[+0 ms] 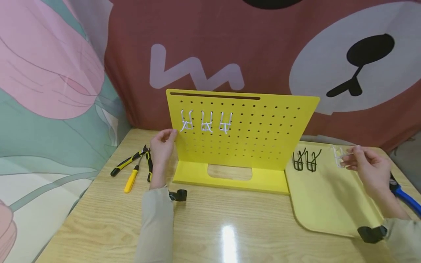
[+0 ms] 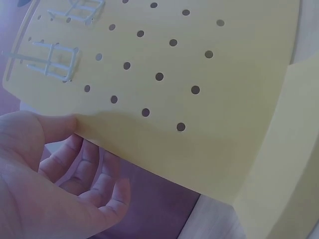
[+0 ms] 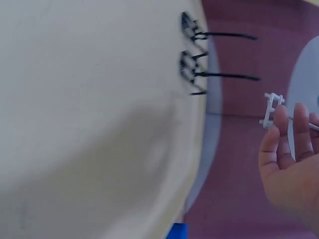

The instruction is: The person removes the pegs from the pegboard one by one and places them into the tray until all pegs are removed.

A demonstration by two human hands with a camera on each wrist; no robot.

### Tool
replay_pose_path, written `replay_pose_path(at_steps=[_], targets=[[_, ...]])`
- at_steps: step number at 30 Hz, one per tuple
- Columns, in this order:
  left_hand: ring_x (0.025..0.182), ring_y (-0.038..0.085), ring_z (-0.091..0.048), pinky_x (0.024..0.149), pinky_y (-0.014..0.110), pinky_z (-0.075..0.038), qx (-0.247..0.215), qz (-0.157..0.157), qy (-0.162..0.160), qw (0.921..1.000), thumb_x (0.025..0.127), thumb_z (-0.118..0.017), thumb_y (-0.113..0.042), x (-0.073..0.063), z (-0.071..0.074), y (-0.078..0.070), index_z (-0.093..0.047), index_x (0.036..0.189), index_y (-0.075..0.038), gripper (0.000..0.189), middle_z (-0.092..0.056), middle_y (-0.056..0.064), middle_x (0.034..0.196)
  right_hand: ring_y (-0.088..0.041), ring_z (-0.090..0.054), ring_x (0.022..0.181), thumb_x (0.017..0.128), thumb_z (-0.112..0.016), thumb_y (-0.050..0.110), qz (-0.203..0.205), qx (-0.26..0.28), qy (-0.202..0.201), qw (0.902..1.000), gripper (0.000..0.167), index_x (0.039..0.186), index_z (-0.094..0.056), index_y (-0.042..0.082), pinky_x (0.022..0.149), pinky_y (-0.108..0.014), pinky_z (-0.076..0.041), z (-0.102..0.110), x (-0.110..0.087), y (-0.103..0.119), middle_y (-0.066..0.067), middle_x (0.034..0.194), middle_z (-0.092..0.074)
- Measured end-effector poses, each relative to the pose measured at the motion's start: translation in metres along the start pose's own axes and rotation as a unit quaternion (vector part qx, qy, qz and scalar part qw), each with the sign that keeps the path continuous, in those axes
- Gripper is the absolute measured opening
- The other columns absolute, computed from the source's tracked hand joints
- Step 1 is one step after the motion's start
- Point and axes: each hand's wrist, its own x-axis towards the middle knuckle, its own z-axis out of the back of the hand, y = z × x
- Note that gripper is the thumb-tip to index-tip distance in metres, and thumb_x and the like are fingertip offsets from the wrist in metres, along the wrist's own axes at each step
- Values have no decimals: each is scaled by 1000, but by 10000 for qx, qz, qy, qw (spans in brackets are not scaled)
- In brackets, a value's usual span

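Note:
A yellow pegboard (image 1: 260, 138) stands upright on its base, with three white wire hooks (image 1: 206, 122) hanging in a row at its upper left. My left hand (image 1: 162, 148) pinches the board's left edge, thumb at the front and the curled fingers (image 2: 87, 164) behind it. Over the far part of the yellow tray, my right hand (image 1: 371, 170) holds another white hook (image 3: 271, 110) between thumb and fingers, raised off the tray. Two black wire hooks (image 1: 305, 160) lie near the tray's far left corner, to the left of that hand.
Left of the board lie black-and-yellow pliers (image 1: 126, 164) and a screwdriver with a yellow handle (image 1: 131, 179). The yellow tray (image 1: 323, 204) sits at the board's right on the wooden table (image 1: 204, 226). A blue-handled tool (image 1: 408, 197) lies beyond the tray's right edge.

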Motion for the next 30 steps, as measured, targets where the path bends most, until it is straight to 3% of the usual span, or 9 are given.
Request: replay_pose_path(at_steps=[3, 6, 8, 14, 18, 24, 30], targets=[[82, 11, -53, 71, 23, -40, -19, 33, 27, 10000, 91, -67, -23, 1, 1, 0, -70, 105, -1, 26, -63, 6, 91, -12, -69, 60, 95, -61, 21, -91, -318, -63, 9994, 25, 103, -68, -2, 51, -21, -52, 31, 15, -41, -2, 76, -73], [81, 11, -53, 70, 23, -40, -45, 0, 45, 10000, 91, -67, -23, 2, 1, 0, -70, 105, -1, 26, -63, 5, 89, -13, -69, 61, 91, -65, 28, -121, -499, 8, 9987, 36, 107, -66, -5, 50, -22, -52, 47, 24, -64, -3, 78, -73], [79, 11, -53, 69, 23, -41, -73, -30, 37, 10000, 91, -67, -22, 2, 0, 0, -70, 104, -1, 25, -63, 4, 88, -13, -69, 61, 91, -65, 32, -305, -680, 91, 9972, 37, 106, -67, -2, 50, -22, -52, 44, 23, -61, 0, 77, -73], [80, 11, -54, 69, 22, -41, -45, -15, 38, 10000, 91, -67, -22, 2, 0, 1, -70, 104, -1, 25, -64, 7, 90, -8, -68, 61, 97, -56, 30, -829, -1359, 435, 9863, 18, 95, -71, 18, 53, -20, -52, 16, 9, -28, 8, 75, -71], [82, 12, -55, 70, 23, -42, -1, -6, 47, 10000, 91, -67, -23, 2, -1, 1, -70, 104, -1, 25, -66, 11, 94, -5, -66, 62, 100, -51, 24, -1042, -1517, 658, 9807, 21, 91, -71, 25, 53, -18, -51, 4, 1, -12, 11, 75, -70], [83, 13, -54, 71, 24, -42, -12, -3, 49, 10000, 91, -67, -23, 1, -2, 1, -70, 104, -2, 25, -65, 10, 94, -4, -67, 63, 100, -50, 22, -1180, -1490, 745, 9789, 24, 89, -71, 26, 54, -19, -52, 4, 0, -15, 11, 75, -69], [82, 11, -53, 71, 23, -41, -26, 11, -25, 10000, 91, -67, -20, 1, -1, 2, -70, 104, -1, 24, -64, 7, 92, -3, -67, 63, 100, -50, 28, -1310, -2067, 774, 9665, 23, 87, -68, 32, 52, -22, -51, 5, 0, -22, 15, 74, -68]])
